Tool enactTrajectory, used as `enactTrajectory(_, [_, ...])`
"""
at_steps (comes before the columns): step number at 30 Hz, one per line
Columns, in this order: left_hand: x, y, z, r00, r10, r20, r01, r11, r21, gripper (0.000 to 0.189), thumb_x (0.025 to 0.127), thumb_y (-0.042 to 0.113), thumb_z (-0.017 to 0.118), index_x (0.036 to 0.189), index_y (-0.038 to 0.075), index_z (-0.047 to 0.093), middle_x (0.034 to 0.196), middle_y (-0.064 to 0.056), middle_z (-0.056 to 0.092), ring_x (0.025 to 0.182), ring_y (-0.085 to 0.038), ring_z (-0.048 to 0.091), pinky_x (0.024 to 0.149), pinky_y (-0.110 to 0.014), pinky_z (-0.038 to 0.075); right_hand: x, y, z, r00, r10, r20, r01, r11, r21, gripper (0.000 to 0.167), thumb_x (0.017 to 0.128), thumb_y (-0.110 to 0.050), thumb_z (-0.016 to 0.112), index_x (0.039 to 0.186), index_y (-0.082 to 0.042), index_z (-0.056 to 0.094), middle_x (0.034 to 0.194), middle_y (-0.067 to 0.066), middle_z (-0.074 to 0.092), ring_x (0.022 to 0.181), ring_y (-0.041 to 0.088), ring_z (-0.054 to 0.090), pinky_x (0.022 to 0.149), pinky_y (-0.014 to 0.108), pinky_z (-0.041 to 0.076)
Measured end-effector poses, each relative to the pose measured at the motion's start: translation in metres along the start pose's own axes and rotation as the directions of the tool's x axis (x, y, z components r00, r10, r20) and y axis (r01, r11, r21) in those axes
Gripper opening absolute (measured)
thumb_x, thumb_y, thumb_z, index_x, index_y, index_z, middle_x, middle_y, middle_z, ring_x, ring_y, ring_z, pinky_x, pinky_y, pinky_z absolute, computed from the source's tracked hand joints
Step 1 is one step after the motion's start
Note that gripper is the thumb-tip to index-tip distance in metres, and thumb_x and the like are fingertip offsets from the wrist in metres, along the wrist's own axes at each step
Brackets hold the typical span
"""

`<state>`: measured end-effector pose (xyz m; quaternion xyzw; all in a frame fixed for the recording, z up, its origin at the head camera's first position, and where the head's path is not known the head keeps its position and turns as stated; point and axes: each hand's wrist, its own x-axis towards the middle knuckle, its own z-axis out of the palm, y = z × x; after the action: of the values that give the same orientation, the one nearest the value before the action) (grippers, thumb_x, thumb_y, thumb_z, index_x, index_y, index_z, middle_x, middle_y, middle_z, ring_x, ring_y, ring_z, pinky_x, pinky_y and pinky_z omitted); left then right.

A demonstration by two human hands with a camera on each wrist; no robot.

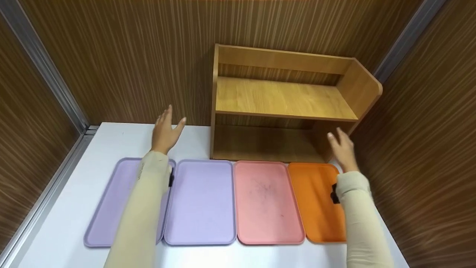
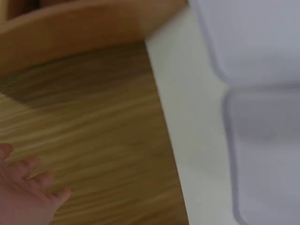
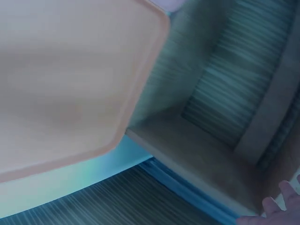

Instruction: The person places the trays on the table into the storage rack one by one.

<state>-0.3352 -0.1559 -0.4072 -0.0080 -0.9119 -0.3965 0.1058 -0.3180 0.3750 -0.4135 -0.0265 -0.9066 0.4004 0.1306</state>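
My left hand [image 1: 164,133] is held up above the back of the white table, left of the wooden shelf [image 1: 286,98], its fingers spread and holding nothing. Over on the right, my right hand [image 1: 342,149] hovers in front of the shelf's lower right corner, fingers apart with nothing in them. Below the left forearm lies a purple tray [image 1: 119,193], partly hidden by the sleeve. Beside it are a second purple tray [image 1: 202,203], a pink tray [image 1: 269,208] and an orange tray [image 1: 316,204], which the right sleeve partly covers.
The two-tier shelf stands at the back of the white table [image 1: 215,257], against a wood-grain wall [image 1: 130,56]. More wood-grain panels rise at the left [image 1: 29,123] and right [image 1: 427,149]. Metal rails [image 1: 48,63] run along the corners.
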Motion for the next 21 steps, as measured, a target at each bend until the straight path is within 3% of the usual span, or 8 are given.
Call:
enactTrajectory(5, [0.006,0.025,0.003,0.998,-0.055,0.012,0.056,0.976,-0.212,0.077,0.095,0.051,0.045,0.153,0.016,0.008,0.157,-0.009,0.012,0.143,-0.029,0.012,0.116,-0.044,0.011,0.007,-0.008,-0.027,0.994,0.092,-0.056,-0.084,0.988,0.131,0.067,0.1,-0.042,0.035,0.149,0.0,0.017,0.155,0.021,0.014,0.142,0.034,0.01,0.116,0.043,0.008])
enactTrajectory(9, [0.011,0.041,0.006,0.997,-0.079,0.013,0.078,0.944,-0.32,0.078,0.094,0.049,0.049,0.153,0.019,0.007,0.158,-0.006,0.01,0.144,-0.025,0.011,0.116,-0.043,0.012,0.015,-0.015,-0.046,0.983,0.164,-0.086,-0.142,0.965,0.221,0.068,0.1,-0.044,0.032,0.15,-0.003,0.014,0.156,0.016,0.012,0.143,0.028,0.009,0.116,0.037,0.007])
enactTrajectory(13, [0.018,0.057,0.011,0.997,-0.073,0.007,0.07,0.913,-0.401,0.078,0.094,0.045,0.051,0.153,0.018,0.007,0.158,-0.005,0.01,0.144,-0.024,0.011,0.116,-0.042,0.012,0.022,-0.022,-0.063,0.966,0.232,-0.113,-0.189,0.935,0.299,0.067,0.1,-0.043,0.032,0.151,-0.005,0.012,0.157,0.012,0.01,0.143,0.021,0.008,0.116,0.029,0.008])
enactTrajectory(17, [0.023,0.073,0.015,0.997,-0.077,-0.002,0.068,0.882,-0.467,0.076,0.095,0.04,0.052,0.153,0.017,0.008,0.158,-0.005,0.009,0.144,-0.023,0.009,0.116,-0.04,0.012,0.03,-0.029,-0.075,0.957,0.275,-0.088,-0.222,0.897,0.383,0.069,0.099,-0.043,0.034,0.152,-0.008,0.006,0.158,0.007,0.003,0.143,0.014,0.004,0.114,0.023,0.006])
enactTrajectory(21, [0.026,0.088,0.02,0.997,-0.075,0.007,0.068,0.856,-0.513,0.074,0.096,0.037,0.051,0.153,0.016,0.008,0.158,-0.005,0.008,0.144,-0.022,0.008,0.116,-0.039,0.011,0.037,-0.036,-0.08,0.957,0.287,-0.05,-0.243,0.88,0.409,0.074,0.098,-0.045,0.035,0.152,-0.009,0.001,0.158,0.006,-0.003,0.143,0.012,0.0,0.114,0.022,0.002])
